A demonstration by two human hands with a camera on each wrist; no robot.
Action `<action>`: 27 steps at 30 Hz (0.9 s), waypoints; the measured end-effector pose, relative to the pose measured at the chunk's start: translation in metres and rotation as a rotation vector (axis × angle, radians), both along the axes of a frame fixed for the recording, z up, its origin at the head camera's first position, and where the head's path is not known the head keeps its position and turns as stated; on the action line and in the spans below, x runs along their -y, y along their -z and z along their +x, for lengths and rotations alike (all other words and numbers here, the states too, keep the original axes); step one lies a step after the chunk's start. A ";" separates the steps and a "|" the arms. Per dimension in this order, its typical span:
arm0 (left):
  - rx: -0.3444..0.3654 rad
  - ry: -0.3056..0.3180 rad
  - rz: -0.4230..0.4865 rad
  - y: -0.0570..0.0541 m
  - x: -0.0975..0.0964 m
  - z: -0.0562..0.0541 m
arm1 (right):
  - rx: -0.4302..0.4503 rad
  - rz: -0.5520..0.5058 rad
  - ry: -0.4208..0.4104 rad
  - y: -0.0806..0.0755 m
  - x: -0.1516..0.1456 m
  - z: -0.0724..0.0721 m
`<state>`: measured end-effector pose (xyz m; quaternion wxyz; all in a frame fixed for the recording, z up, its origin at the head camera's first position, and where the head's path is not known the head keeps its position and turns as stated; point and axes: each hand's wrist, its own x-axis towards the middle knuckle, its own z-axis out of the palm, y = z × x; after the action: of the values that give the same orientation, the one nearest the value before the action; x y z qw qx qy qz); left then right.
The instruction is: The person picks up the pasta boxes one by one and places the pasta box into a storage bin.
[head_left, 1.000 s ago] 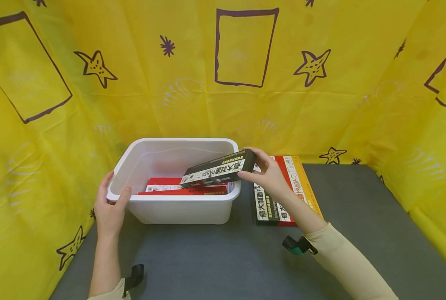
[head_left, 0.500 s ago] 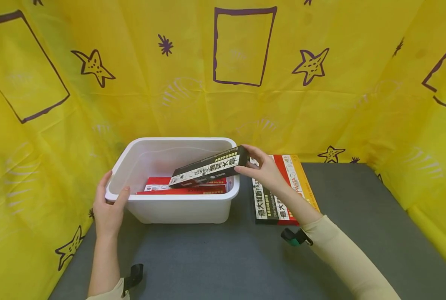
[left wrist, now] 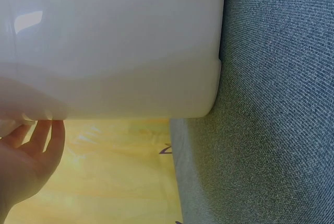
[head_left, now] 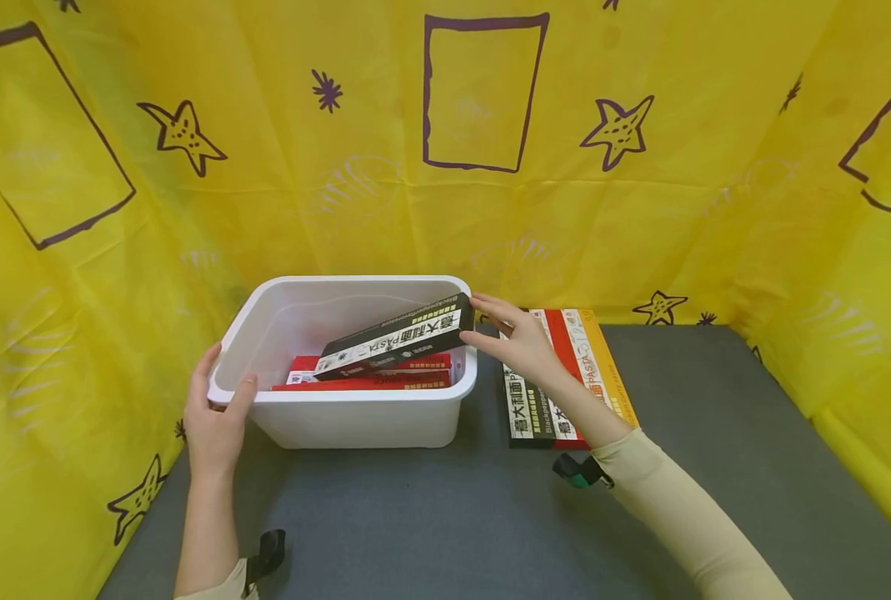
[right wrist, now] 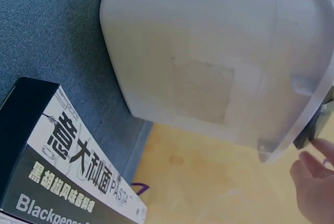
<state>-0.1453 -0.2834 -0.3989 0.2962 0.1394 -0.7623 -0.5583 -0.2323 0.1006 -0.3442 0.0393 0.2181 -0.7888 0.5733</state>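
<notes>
A white plastic bin (head_left: 355, 422) stands on the table, and my left hand (head_left: 216, 417) grips its left end, thumb over the rim and fingers outside. In the left wrist view those fingers (left wrist: 53, 143) reach the bin's wall. My right hand (head_left: 520, 340) pinches the right end of a black pasta box (head_left: 396, 337) between thumb and fingertips. This box slants down to the left inside the bin, its right end up near the rim. Beneath it lie red pasta boxes (head_left: 362, 383), partly hidden. The right wrist view catches only a dark corner of the held box (right wrist: 313, 127).
To the right of the bin, several pasta boxes lie side by side on the grey table (head_left: 445, 517): a black one (head_left: 522, 408), a red one (head_left: 565, 333) and a yellow one (head_left: 610, 367). My right forearm crosses over them. A yellow printed cloth (head_left: 385, 208) surrounds the table.
My right hand has moved left with the black pasta box, which now sits further inside the bin. My left hand keeps its hold on the rim.
</notes>
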 end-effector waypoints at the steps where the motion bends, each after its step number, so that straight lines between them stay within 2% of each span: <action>1: 0.005 -0.001 -0.001 -0.001 0.000 0.000 | -0.002 0.000 -0.002 -0.004 0.001 0.004; 4: 0.010 -0.003 -0.005 -0.002 0.000 0.000 | 0.007 0.005 -0.006 -0.017 0.003 0.015; 8: -0.008 -0.005 -0.005 -0.001 -0.002 0.000 | 0.005 -0.002 -0.007 -0.015 0.001 0.016; 10: -0.021 -0.007 -0.003 0.000 -0.002 0.000 | 0.003 -0.007 -0.005 -0.011 0.000 0.014; 17: -0.031 -0.009 0.008 0.001 -0.003 0.000 | -0.003 -0.035 0.010 0.020 -0.013 -0.002; 27: -0.031 -0.011 0.010 0.002 -0.001 -0.001 | 0.031 -0.046 0.061 0.032 -0.036 0.010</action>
<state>-0.1461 -0.2826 -0.4011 0.3105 0.1366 -0.7541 -0.5623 -0.2225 0.1371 -0.3762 0.0496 0.1842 -0.7823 0.5930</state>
